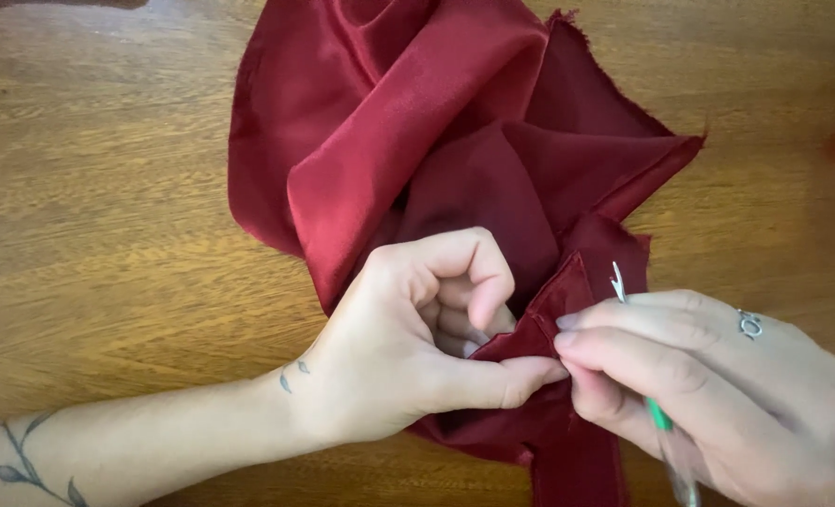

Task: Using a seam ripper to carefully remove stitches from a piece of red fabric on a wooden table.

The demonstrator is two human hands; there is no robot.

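Observation:
A crumpled piece of dark red satin fabric (417,122) with frayed edges lies on a wooden table (98,188). My left hand (417,338) pinches a folded edge of the fabric between thumb and fingers. My right hand (718,394), wearing a ring, grips a seam ripper (618,284) with a green and clear handle. Its forked metal tip points up, just right of the pinched fold. The fingertips of both hands meet at the fold.
The wooden tabletop extends to the left and right of the fabric. A strip of the red fabric (577,469) runs down toward the near edge between my hands.

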